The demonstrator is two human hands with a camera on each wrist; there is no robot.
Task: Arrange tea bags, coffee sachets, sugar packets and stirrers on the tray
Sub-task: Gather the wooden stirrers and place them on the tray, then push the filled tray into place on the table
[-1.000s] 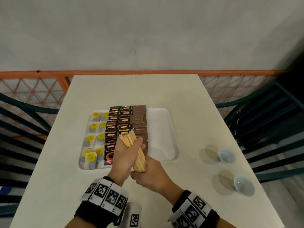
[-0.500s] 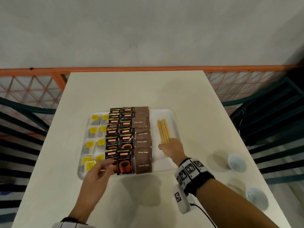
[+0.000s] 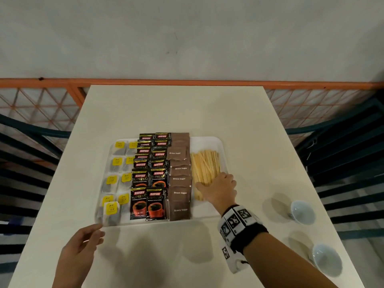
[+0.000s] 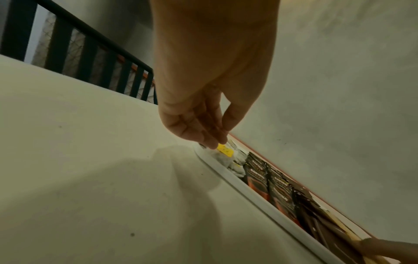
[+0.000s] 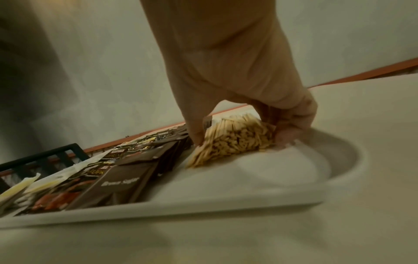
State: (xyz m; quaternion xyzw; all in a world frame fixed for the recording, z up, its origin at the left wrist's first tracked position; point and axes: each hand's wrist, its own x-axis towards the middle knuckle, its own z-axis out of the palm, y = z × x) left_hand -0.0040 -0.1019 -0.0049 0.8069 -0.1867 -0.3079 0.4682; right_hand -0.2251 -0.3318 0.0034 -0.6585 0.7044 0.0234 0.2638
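Observation:
A white tray (image 3: pixel 206 142) on the table holds tea bags (image 3: pixel 116 177) with yellow tags at the left, then black coffee sachets (image 3: pixel 149 179), brown sugar packets (image 3: pixel 179 179) and wooden stirrers (image 3: pixel 204 165) at the right. My right hand (image 3: pixel 211 180) lies on the near end of the fanned stirrers. In the right wrist view its thumb and fingers curl round the stirrers (image 5: pixel 226 146) on the tray (image 5: pixel 248 178). My left hand (image 3: pixel 97 231) hovers at the tray's near left corner, relaxed and holding nothing. Its fingertips (image 4: pixel 212 145) are next to a tea bag (image 4: pixel 225 151).
Two small pale cups (image 3: pixel 302 212) (image 3: pixel 326 259) stand on the table (image 3: pixel 176 113) to the right of the tray. An orange mesh railing (image 3: pixel 41 104) runs behind, and dark slatted chairs flank both table sides.
Both hands held the stirrer bundle above the tray; my right hand laid it on the tray's right side, where it has fanned out. My left hand let go and drew back to the near left corner.

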